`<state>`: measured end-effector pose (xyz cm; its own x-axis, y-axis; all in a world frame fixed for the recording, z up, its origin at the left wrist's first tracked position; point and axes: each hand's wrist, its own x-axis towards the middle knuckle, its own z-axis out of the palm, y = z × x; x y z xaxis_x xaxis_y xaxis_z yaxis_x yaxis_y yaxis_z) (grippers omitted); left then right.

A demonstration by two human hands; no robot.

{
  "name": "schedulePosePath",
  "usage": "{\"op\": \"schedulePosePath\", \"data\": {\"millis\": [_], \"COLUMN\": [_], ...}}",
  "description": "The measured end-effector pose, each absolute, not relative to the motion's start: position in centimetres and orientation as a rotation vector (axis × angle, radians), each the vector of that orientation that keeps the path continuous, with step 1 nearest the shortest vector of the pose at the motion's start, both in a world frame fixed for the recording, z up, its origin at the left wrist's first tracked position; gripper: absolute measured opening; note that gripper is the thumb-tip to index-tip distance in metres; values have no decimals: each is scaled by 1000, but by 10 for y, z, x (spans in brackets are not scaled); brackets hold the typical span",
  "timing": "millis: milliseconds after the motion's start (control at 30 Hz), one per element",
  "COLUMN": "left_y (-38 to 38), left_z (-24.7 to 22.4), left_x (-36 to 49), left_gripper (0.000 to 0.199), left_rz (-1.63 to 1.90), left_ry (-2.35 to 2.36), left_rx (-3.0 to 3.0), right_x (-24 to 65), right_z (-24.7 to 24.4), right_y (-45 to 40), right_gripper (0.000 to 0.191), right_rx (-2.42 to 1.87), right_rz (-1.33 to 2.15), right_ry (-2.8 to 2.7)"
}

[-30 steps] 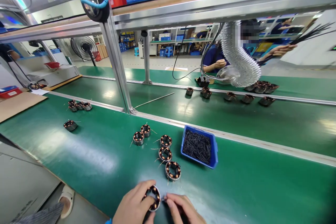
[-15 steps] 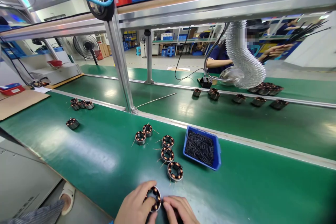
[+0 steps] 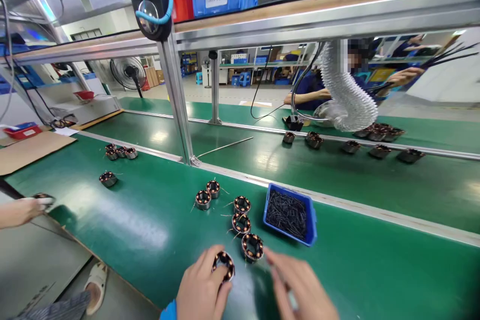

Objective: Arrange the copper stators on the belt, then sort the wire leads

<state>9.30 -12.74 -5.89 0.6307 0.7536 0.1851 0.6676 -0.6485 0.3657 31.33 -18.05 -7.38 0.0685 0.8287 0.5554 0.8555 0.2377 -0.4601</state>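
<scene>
- At the near side of the green bench (image 3: 356, 260), the left hand (image 3: 200, 285) is grasping a wound ring (image 3: 230, 263), its thumb lying over the near side and its fingers wrapping the far side. This hold is probably steadying the ring while leaving its right side exposed to the other hand.
- Just beside the nearest standing ring (image 3: 252, 247), the right hand (image 3: 300, 285) is hovering with its fingertips pointing forward. It is blurring, so I am not making out whether its fingers are pinching anything; something pale is showing among them.
- Beyond the hands, that nearest ring and two others (image 3: 241, 223) are forming a short row, while a pair of rings (image 3: 203, 200) is sitting farther left. All are resting with copper coils facing up and thin wire ends sticking outward, seemingly so that the ends are not getting trapped underneath.
- Right of the row, a blue tray (image 3: 311, 220) is holding a heap of short black pieces (image 3: 287, 212). It is sitting near the metal rail (image 3: 240, 176), presumably to keep the pieces together and within the right hand's reach.
- Along the left edge, another person's hand (image 3: 22, 210) is holding a dark, ring-like item (image 3: 44, 200) over the bench's edge.
- Across the bench, a co-worker's hand (image 3: 405, 76) is gripping a bundle of black strands (image 3: 450, 55), fanning out at the free end.
</scene>
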Motion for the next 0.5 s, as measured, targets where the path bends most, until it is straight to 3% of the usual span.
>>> {"op": "schedulePosePath", "data": {"millis": [167,267,367,500], "left_y": [-75,-24,11,5], "left_z": [-16,2,1,-13], "left_x": [94,89,90,86], "left_gripper": [26,24,10,4], "left_rz": [507,484,372,357], "left_ry": [1152,1360,1345,1320], "left_rx": [2462,2606,2678,2696], "right_x": [393,401,398,397], "right_z": [-28,-21,-23,-27], "right_y": [-108,-83,-77,-80], "right_gripper": [28,20,14,22], "right_rx": [-2220,-2277,-2291,-2322], "right_rz": [-267,-292,-312,-336], "right_ry": [-1925,-1998,-2027,-1993]}}
